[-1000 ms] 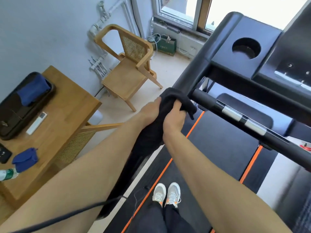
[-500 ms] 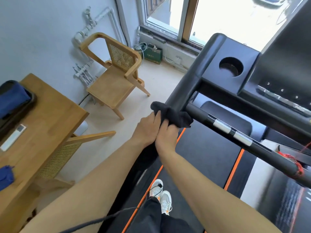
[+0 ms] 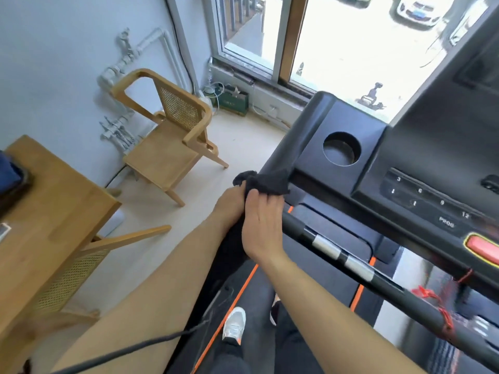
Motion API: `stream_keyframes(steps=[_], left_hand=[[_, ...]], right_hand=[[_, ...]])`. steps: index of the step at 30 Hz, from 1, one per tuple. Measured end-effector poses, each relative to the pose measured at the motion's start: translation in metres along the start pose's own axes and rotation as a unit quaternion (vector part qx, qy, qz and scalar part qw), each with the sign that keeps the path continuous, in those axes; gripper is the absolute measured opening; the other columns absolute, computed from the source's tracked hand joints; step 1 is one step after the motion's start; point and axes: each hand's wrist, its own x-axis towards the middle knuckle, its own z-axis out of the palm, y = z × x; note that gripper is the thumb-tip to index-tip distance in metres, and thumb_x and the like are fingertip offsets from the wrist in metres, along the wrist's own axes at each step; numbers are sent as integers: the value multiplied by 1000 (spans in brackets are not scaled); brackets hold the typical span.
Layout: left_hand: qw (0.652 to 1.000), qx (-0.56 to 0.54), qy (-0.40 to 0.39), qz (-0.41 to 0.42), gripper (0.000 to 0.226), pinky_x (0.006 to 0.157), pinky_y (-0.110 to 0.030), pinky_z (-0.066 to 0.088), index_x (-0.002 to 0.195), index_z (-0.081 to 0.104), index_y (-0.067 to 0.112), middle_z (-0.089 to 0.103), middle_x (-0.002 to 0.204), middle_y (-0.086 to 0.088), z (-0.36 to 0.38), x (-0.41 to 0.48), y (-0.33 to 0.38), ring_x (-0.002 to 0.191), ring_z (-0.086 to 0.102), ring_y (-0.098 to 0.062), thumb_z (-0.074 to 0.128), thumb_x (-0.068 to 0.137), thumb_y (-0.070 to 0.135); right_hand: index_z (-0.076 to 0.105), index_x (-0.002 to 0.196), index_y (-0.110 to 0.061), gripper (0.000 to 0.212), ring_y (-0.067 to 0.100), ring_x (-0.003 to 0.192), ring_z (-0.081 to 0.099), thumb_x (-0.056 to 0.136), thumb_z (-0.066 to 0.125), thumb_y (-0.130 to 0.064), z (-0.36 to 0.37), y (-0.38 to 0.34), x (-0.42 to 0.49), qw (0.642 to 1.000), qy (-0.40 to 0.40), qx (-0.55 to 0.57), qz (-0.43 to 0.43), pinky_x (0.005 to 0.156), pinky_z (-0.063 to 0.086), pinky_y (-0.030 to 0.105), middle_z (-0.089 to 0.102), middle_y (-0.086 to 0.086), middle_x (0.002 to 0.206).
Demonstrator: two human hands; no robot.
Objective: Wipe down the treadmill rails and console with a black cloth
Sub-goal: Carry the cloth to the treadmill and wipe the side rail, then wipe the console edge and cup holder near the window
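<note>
The black cloth [image 3: 266,182] is wrapped over the treadmill's left rail [image 3: 293,141] where it meets the console [image 3: 378,168]. My left hand [image 3: 229,209] and my right hand [image 3: 263,225] press together on the rail, both gripping the cloth's lower part. The console is black, with a round cup holder [image 3: 341,148], number buttons and a red stop button [image 3: 483,248]. A crossbar [image 3: 351,263] with silver sensor bands runs rightward below the console. The rail below my hands is hidden by my arms.
A wooden cane-back chair [image 3: 167,147] stands left of the treadmill by the wall. A wooden table [image 3: 54,201] sits at the left edge. The belt [image 3: 305,287] with orange stripes and my white shoe [image 3: 235,323] are below. A window is behind the console.
Both hands have slid the cloth up the left rail, from the crossbar joint to the console's left corner. The view has tilted upward, showing more console and window.
</note>
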Motion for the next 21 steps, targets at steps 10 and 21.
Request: stream_keyframes(steps=[10, 21], left_hand=[[987, -153, -40, -32, 43, 91, -35, 52, 116, 69, 11, 69, 117, -10, 22, 79, 121, 102, 65, -23, 42, 104, 42], [973, 201, 98, 50, 38, 86, -42, 40, 113, 51, 16, 60, 124, -11, 43, 68, 112, 112, 56, -39, 18, 107, 32]], right_hand=[[51, 137, 1, 65, 37, 145, 28, 97, 33, -46, -65, 64, 188, 964, 7, -265, -22, 123, 8, 48, 45, 24, 149], [65, 114, 4, 60, 45, 122, 48, 99, 35, -46, -74, 75, 166, 954, 7, -299, -34, 120, 18, 50, 64, 30, 115]])
